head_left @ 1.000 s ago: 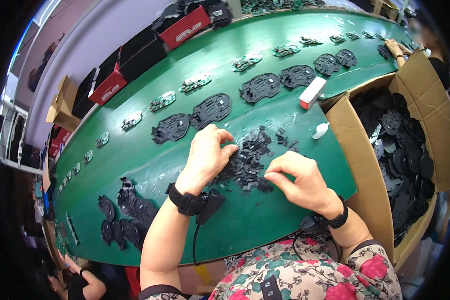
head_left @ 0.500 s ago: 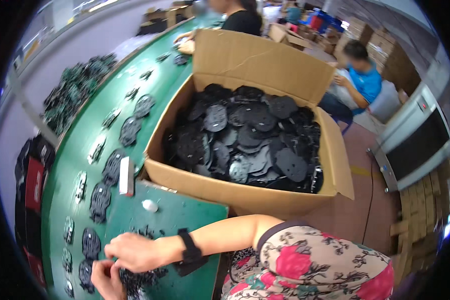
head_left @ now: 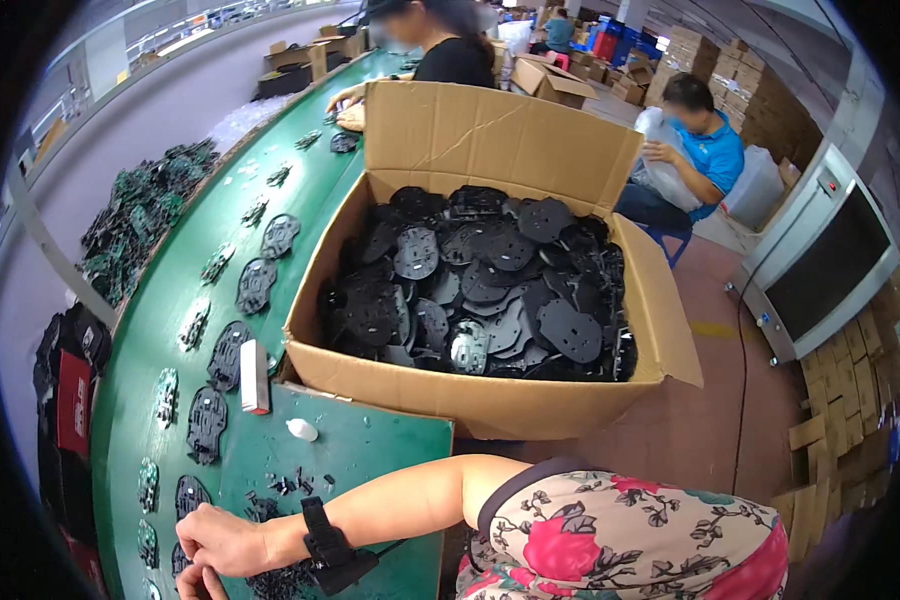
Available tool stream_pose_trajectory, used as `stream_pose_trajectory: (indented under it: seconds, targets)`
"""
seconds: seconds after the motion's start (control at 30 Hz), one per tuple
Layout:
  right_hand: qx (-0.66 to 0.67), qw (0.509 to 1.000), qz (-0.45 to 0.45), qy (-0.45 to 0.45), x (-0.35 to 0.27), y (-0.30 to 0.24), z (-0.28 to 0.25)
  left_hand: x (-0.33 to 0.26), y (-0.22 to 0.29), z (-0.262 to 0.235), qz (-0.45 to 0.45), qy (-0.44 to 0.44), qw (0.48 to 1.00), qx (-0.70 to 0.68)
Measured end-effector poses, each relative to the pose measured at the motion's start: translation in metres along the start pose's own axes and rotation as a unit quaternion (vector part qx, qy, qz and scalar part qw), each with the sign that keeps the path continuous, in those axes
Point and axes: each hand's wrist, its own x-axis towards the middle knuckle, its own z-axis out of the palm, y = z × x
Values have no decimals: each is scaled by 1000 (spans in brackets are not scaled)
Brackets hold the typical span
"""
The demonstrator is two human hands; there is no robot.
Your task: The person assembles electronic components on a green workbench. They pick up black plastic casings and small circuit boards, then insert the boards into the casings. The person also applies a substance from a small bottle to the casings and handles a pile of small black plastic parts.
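Note:
At the lower left, my right hand (head_left: 225, 541) is closed, fingertips pinched together over a black oval plastic plate (head_left: 191, 494) on the green bench. Just below it, my left hand (head_left: 202, 584) shows only partly at the picture's lower edge, fingers bent and close to the right fingertips. Whatever small thing they may hold is hidden. A black strap with a dark device (head_left: 332, 550) circles my right wrist. Under and beside that forearm lie heaps of small black parts (head_left: 288, 483). Further plates (head_left: 207, 425) line the bench, alongside a row of small circuit boards (head_left: 166, 398).
A large cardboard box (head_left: 410, 391) full of black plates (head_left: 570, 329) stands right of the bench. A white bottle (head_left: 302, 430) and narrow white carton (head_left: 255, 377) sit nearby. Green boards (head_left: 145, 205) are piled beyond the bench. Two co-workers (head_left: 715, 160) (head_left: 455, 62) sit farther off.
Both hands have shifted left and toward the lower edge, the right one now over a plate. The head view has moved a little, so the bench things appear lower.

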Motion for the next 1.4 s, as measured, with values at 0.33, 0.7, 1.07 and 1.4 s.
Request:
stream_pose_trajectory:
  seconds: [0.33, 0.7, 1.07, 1.4]
  targets:
    - [-119, 988, 1, -93, -1, -33, -27, 31, -58, -43, -43, 95, 994, 8]
    - [-205, 971, 7, -120, -13, -21, -65, 100, -115, -13, 13, -10, 975, 224]
    - [-216, 969, 8, -123, -10, -13, -61, 129, -112, -19, -46, -122, 962, 241]
    - [-252, 956, 21, -149, 2, -12, -49, 158, -102, -16, -191, -196, 898, 345]
